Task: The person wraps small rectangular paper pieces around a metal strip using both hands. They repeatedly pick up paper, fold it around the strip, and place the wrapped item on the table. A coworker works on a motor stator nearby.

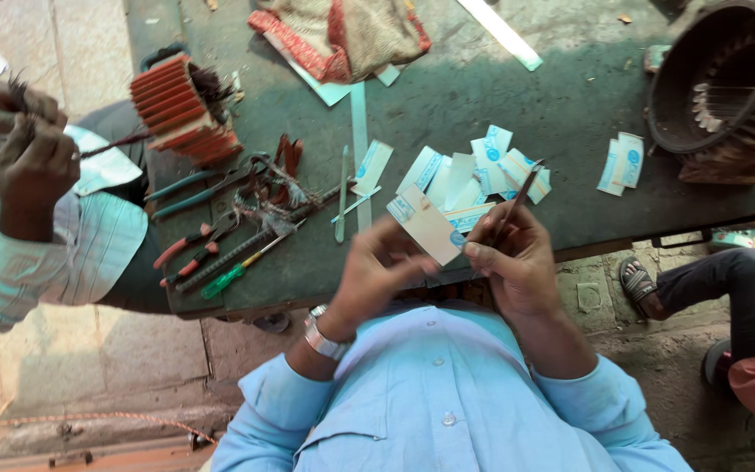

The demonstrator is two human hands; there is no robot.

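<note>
My left hand (377, 271) and my right hand (513, 258) together hold a small cream paper slip (425, 227) with a blue mark at its corner, just above the near edge of the dark green table (500, 96). A thin dark stick (517, 194) also sits in my right hand, pointing up and away. Beyond my hands lies a pile of similar white and blue paper slips (474, 170). I wear a light blue shirt and a metal wristwatch (325, 336) on the left wrist.
Pliers and screwdrivers (220, 240) lie at the table's left. A red finned motor part (181, 105) stands at the left edge, where another person's hands (24, 149) pull wires. A large round motor housing (727, 83) sits at right; a cloth (342, 35) lies at the back.
</note>
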